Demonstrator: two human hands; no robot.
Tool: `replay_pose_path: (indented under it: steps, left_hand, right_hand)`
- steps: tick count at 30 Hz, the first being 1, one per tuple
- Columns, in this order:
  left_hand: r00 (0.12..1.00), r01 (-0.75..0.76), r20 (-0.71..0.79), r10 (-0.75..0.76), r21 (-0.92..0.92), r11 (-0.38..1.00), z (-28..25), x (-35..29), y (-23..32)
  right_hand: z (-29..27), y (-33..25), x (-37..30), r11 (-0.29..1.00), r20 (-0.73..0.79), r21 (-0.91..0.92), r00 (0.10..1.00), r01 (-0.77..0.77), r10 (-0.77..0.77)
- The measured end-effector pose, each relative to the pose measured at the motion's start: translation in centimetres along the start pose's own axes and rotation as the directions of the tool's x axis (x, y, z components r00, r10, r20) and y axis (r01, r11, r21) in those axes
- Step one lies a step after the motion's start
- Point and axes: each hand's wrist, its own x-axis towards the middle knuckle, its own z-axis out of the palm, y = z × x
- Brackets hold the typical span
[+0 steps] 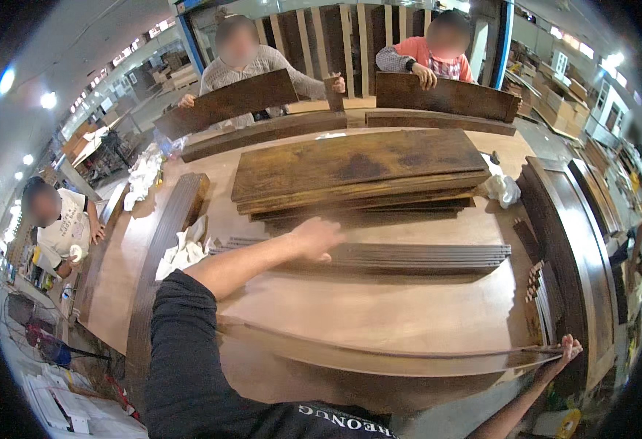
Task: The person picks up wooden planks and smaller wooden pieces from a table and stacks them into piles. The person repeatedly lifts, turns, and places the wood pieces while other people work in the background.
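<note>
the person's right hand (pixel 570 349) is closed around the right end of one long dark board (pixel 409 364), which runs along the near side of the desk (pixel 401 311). the left hand (pixel 318 238), blurred, is loosely open with nothing visible in it; it is over the left part of one stack of narrow slats (pixel 423 256) in the middle of the desk, and whether it touches them i cannot tell. the slats are several, too close to count.

just beyond the left hand is one stack of wide brown panels (pixel 357 161), at least three. left of the slats are one crumpled white cloth (pixel 182 252) and one long stack of dark boards (pixel 163 241). on the right are one bundle of short slats (pixel 546 300) and, farther right, one large framed panel (pixel 571 249). one clear plastic bag (pixel 504 189) lies just right of the wide panels.

three co-workers are around the desk. two are on the far side: the left one (pixel 270 64) holds one tilted panel (pixel 237 102), and the right one (pixel 405 62) has a hand over the top edge of another upright panel (pixel 445 95). two low boards, one on the left (pixel 270 135) and one on the right (pixel 438 121), lie before them. the third co-worker (pixel 65 230) is at the left side.
</note>
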Motion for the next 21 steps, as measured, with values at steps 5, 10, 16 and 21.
replay_pose_path:
  steps: [5,10,16,21]
  left_hand:
    - [0.898,0.083,-0.437,-0.053,0.050,0.995,-0.7,1.9,-2.8]
    - [0.861,0.304,-0.442,-0.252,0.050,0.952,1.4,2.5,-5.6]
    - [0.887,0.215,-0.448,-0.111,0.188,0.958,0.8,2.3,-4.0]
    - [0.854,-0.199,-0.455,0.252,0.163,0.966,1.1,2.3,-1.3]
  right_hand:
    - [1.4,-2.4,-0.8,0.992,-0.073,0.028,0.990,-0.121,0.123]
    - [0.3,0.4,0.2,0.950,0.238,-0.111,0.936,0.292,-0.260]
    - [-1.5,2.4,1.6,0.998,0.067,-0.061,0.998,0.011,-0.007]
    - [0.2,-2.5,1.2,0.982,-0.049,-0.030,0.982,-0.185,0.183]
